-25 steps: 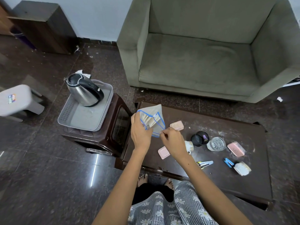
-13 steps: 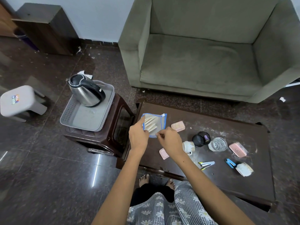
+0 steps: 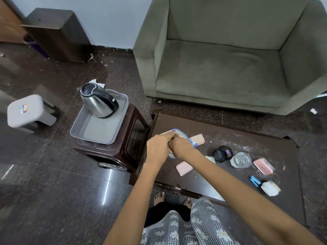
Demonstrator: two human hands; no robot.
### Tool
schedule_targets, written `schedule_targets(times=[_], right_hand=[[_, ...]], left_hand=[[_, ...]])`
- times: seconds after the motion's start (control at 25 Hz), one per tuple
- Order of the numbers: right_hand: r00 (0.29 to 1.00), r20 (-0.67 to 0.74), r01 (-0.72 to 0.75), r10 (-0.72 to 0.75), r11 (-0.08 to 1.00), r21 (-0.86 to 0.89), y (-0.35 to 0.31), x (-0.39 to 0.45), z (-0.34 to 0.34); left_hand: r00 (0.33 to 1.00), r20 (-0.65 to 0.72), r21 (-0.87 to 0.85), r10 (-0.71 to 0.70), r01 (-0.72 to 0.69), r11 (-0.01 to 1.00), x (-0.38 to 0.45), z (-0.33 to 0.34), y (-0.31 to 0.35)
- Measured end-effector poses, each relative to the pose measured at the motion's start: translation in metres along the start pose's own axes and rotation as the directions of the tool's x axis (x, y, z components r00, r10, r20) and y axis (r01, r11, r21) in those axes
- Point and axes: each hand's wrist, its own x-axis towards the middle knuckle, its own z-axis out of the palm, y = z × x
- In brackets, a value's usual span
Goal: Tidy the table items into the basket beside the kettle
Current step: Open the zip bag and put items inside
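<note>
Both hands are working the blue-trimmed pouch [image 3: 178,134] at the tabletop [image 3: 230,138] corner nearest the kettle [image 3: 96,100]. Left hand [image 3: 157,149] and right hand [image 3: 180,147] are pinching it together, each grip clenched on its top edge; the pouch is mostly hiding behind them. It's looking soft, thin and light, so it's probably going to flop and spill if tipped; best grip is along the stiffer blue rim, opening up. On the far side of the hands from the kettle: two pink boxes [image 3: 184,167], a black round tin [image 3: 222,153], a glass dish [image 3: 241,160], a third pink box [image 3: 263,166], a blue clip [image 3: 254,181]. Glass needs care; the rest look rigid and light. Further out, the grey basket [image 3: 99,128] is sitting under the kettle on the side stand, its near half free.
</note>
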Motion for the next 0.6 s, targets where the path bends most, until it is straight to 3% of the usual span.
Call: schedule_targets(times=[0.16, 0.24, 0.4, 0.48, 0.56, 0.6], right_hand=[[0.988, 0.156, 0.050, -0.010, 0.965, -0.256, 0.002, 0.007, -0.008], [0.975, 0.200, -0.066, 0.095, 0.987, -0.150, 0.005, 0.007, -0.007], [0.975, 0.181, 0.199, -0.132, 0.881, -0.429, 0.012, 0.014, -0.009], [0.973, 0.192, 0.178, -0.127, 0.943, -0.280, 0.022, 0.016, -0.008], [0.974, 0.224, 0.032, -0.021, 0.999, -0.044, 0.015, 0.013, -0.011], [0.986, 0.164, -0.018, 0.012, 0.999, 0.036, 0.010, 0.010, -0.012]], left_hand=[[0.995, -0.022, -0.047, 0.093, -0.094, 0.994, -0.005, -0.003, 0.009], [0.991, -0.047, -0.048, 0.127, -0.129, 0.990, -0.006, -0.004, 0.013], [0.987, -0.112, -0.068, 0.116, -0.124, 0.990, -0.002, -0.001, 0.001], [0.989, -0.131, -0.111, 0.075, -0.090, 0.990, -0.001, 0.004, -0.006], [0.992, -0.126, -0.108, 0.020, -0.033, 0.994, 0.000, 0.007, -0.010], [0.993, -0.113, -0.100, -0.014, 0.002, 0.995, 0.000, 0.007, -0.010]])
